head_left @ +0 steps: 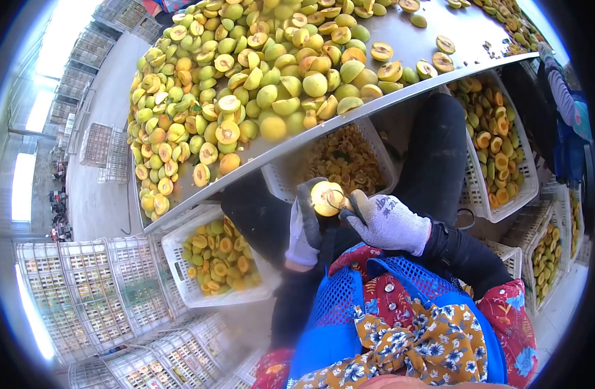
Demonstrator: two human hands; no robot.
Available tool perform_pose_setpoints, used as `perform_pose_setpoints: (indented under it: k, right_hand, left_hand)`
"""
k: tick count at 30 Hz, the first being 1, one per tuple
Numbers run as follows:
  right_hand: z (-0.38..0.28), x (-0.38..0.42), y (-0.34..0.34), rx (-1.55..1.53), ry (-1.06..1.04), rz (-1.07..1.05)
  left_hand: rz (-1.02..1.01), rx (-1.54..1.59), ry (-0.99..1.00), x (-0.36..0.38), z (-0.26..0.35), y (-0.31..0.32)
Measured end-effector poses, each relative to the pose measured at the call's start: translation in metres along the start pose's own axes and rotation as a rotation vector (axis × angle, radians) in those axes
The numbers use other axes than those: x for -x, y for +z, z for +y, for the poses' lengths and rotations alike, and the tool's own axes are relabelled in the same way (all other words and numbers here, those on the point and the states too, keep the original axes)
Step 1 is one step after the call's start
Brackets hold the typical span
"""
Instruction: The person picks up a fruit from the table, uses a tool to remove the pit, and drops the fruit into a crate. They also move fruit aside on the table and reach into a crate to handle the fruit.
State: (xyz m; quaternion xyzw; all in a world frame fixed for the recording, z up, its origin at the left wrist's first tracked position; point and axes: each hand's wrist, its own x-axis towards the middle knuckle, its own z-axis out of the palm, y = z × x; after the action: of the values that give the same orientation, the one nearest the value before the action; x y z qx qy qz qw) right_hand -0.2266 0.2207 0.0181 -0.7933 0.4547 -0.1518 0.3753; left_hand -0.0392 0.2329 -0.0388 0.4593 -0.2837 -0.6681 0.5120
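My left hand (pixel 304 223), in a grey glove with dark fingers, is closed around a pale apricot-like fruit half (pixel 324 197) with its cut face up. My right hand (pixel 389 223), gloved with handwriting on the back, pinches a small pitting tool (pixel 340 202). Its thin curved end meets the right side of the fruit; the handle is mostly hidden by the fingers. Both hands are over my lap, just below the edge of a metal table (pixel 278 150). A large heap of green-yellow fruit halves (pixel 265 84) covers much of that table.
Under the table edge, a white crate (pixel 281 181) holds brownish scraps. Crates of fruit halves stand at my left (pixel 180 272) and right (pixel 482 194). Stacked plastic crates (pixel 90 279) fill the lower left. Another person's striped sleeve (pixel 560 87) shows at the far right.
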Motion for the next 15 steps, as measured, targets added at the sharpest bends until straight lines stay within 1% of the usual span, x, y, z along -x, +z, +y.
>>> perform_pose_setpoints:
  k: [1,4,7,10,15]
  right_hand:
    - [0.002,0.000,0.001,0.007,-0.016,-0.004]
    - [0.005,0.000,0.004,0.040,-0.054,-0.015]
    - [0.004,-0.001,0.001,0.077,-0.073,-0.030]
    - [0.006,-0.002,0.001,0.099,-0.092,-0.056]
    - [0.006,-0.004,-0.001,0.107,-0.090,-0.106]
  left_hand:
    - [0.056,-0.037,-0.032,0.000,-0.001,0.004]
    - [0.053,0.128,-0.065,0.000,-0.003,0.012]
    - [0.100,0.047,-0.021,0.002,-0.005,0.017]
    - [0.103,-0.132,0.091,0.004,-0.005,0.019]
    - [0.168,-0.308,0.267,0.009,-0.001,0.028]
